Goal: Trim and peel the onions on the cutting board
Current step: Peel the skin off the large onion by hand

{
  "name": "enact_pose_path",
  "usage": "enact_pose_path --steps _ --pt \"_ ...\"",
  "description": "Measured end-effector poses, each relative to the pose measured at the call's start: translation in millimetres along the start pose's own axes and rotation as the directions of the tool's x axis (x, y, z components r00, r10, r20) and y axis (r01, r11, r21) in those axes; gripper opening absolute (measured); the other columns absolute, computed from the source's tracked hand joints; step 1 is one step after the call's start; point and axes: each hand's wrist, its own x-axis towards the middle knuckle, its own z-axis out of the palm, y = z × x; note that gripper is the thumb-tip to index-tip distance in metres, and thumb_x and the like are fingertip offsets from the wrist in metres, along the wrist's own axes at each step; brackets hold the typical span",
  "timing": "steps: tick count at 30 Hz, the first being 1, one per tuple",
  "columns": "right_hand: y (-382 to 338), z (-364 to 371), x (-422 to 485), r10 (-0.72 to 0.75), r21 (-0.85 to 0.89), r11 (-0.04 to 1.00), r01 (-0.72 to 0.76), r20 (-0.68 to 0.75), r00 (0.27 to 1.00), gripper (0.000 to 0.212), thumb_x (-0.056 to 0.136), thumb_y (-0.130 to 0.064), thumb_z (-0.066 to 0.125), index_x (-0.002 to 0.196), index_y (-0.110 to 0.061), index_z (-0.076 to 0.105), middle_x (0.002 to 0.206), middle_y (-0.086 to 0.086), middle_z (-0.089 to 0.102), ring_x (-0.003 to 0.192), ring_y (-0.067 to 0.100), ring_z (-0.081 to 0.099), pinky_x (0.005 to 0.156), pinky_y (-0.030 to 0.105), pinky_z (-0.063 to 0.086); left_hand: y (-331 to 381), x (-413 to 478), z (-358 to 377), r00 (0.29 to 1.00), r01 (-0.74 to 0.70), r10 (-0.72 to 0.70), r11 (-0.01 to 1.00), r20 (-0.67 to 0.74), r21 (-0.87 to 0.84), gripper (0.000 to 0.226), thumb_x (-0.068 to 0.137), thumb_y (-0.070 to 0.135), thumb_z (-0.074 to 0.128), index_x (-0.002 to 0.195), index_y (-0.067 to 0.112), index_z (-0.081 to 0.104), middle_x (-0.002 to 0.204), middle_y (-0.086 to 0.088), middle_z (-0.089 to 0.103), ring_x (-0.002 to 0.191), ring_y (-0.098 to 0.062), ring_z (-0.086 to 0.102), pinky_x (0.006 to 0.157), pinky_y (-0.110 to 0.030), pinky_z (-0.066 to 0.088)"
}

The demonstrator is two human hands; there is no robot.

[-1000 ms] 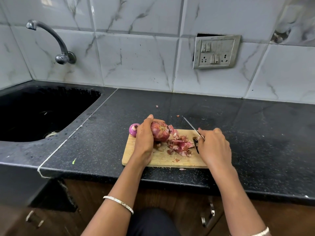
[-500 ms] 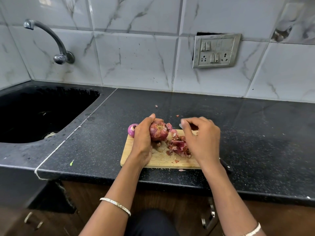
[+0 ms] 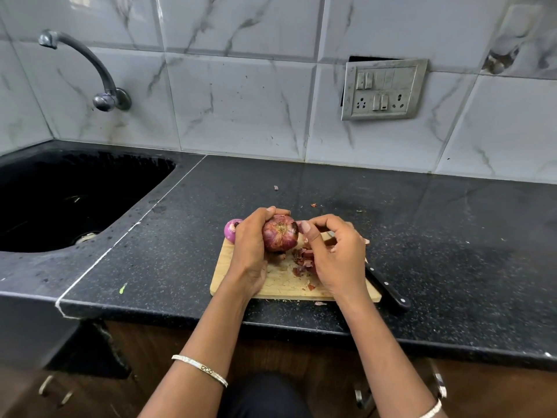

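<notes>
Knife: now lies released at the right edge of the cutting board, black handle over the board's near right corner, blade running under the right hand; a second ago that hand gripped it, blade tip raised over the board.
Right hand: has left the knife and come across the board to the onion; fingers curled, thumb and forefinger close together at the onion's right side, seemingly nipping a flap of skin, though the contact itself is too small to confirm.
Left hand: still wraps the onion from the left, over the board's far left part, thumb across the top, fingers curled behind.
Onion in hand: held just above the far half of the board, turned so one cut end faces the camera; dry red skin still covers it.
Peel scraps: loose heap on the board's middle, beside the right hand.
Peeled onion: rests at the far left corner of the board, partly behind the left hand; smooth and purple.
Stage: the change from knife to bare fingers suggests trimming of this onion is finished and peeling begins.
Remaining: judged from the skin, the whole outer layer is yet to come off.
Beyond the board: dark countertop with a few skin flecks.
</notes>
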Motion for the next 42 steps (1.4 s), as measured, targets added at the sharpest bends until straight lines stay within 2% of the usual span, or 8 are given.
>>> enact_pose_path --steps 10,15,19,24,27,33,37,42 --pt "0 -1 -3 -0.011 -0.070 0.998 0.003 -0.110 0.994 0.014 0.102 -0.029 0.060 0.095 -0.020 0.067 0.087 -0.013 0.068 0.085 0.011 0.059 0.074 0.035 0.047 0 0 -1 1.000 0.012 -0.013 0.997 -0.012 -0.074 0.035 0.100 0.023 0.047 0.096 0.010 0.080 0.116 -0.015 0.072 0.096 -0.031 0.071 0.046 -0.030 0.054" --pt "7 -1 -2 0.051 -0.061 0.996 -0.062 -0.164 0.985 0.013 0.101 -0.031 0.061 0.094 -0.023 0.068 0.083 -0.013 0.070 0.085 0.015 0.064 0.077 0.043 0.052 -1 2 -5 0.999 0.036 -0.036 0.993 0.003 -0.115 0.037 0.100 0.019 0.042 0.094 0.011 0.078 0.104 -0.004 0.076 0.077 -0.020 0.071 0.045 -0.032 0.052" --pt "4 -3 -3 0.064 -0.172 0.981 -0.094 -0.171 0.983 0.008 0.093 -0.020 0.069 0.100 -0.024 0.072 0.091 -0.014 0.067 0.094 0.015 0.058 0.079 0.014 0.040 -4 3 -6 1.000 0.025 -0.024 0.996 0.004 -0.090 0.038 0.102 0.018 0.041 0.096 0.010 0.078 0.107 -0.007 0.075 0.075 -0.020 0.074 0.045 -0.034 0.054" --pt "-4 -4 -5 -0.038 -0.083 0.996 0.031 -0.083 0.996 0.017 0.091 -0.032 0.072 0.106 -0.024 0.073 0.096 -0.011 0.064 0.089 0.008 0.063 0.080 0.026 0.051 -10 10 -8 1.000 -0.006 0.007 0.999 0.030 -0.031 0.038 0.105 0.019 0.039 0.108 0.005 0.074 0.116 -0.016 0.071 0.093 -0.031 0.073 0.076 -0.054 0.061" --pt "-10 -4 -6 -0.092 -0.037 0.995 0.094 0.036 0.995 0.026 0.090 -0.038 0.072 0.111 -0.023 0.073 0.101 -0.010 0.067 0.094 0.002 0.064 0.083 0.012 0.047 -12 12 -6 0.997 -0.032 0.032 0.999 0.065 0.011 0.039 0.104 0.018 0.037 0.103 0.008 0.074 0.112 -0.020 0.072 0.105 -0.036 0.068 0.100 -0.060 0.053" --pt "-6 -2 -6 -0.164 -0.029 0.986 0.165 0.028 0.986 0.015 0.090 -0.025 0.077 0.105 -0.022 0.080 0.100 -0.006 0.068 0.095 0.005 0.065 0.084 0.013 0.047 -15 9 -3 0.992 -0.117 0.108 0.982 0.068 0.145 0.040 0.103 0.031 0.041 0.084 0.025 0.075 0.101 -0.011 0.073 0.100 -0.029 0.069 0.088 -0.048 0.058" --pt "-2 -1 -4 -0.174 -0.004 0.985 0.174 -0.010 0.985 0.008 0.089 -0.019 0.078 0.095 -0.018 0.082 0.092 -0.007 0.071 0.088 0.007 0.067 0.081 0.018 0.049 -17 10 -3 0.990 -0.143 0.139 0.972 0.035 0.188 0.030 0.081 0.053 0.051 0.073 0.027 0.065 0.094 -0.007 0.063 0.094 -0.026 0.060 0.096 -0.060 0.052" --pt "3 2 -3 -0.222 -0.116 0.969 0.218 -0.025 0.975 0.009 0.091 -0.009 0.072 0.088 -0.017 0.076 0.089 -0.007 0.069 0.088 0.017 0.063 0.080 0.029 0.047 -20 13 -5 0.979 -0.204 0.199 0.947 0.048 0.246 0.032 0.084 0.048 0.046 0.067 0.030 0.066 0.080 0.012 0.063 0.091 -0.018 0.056 0.099 -0.057 0.047"
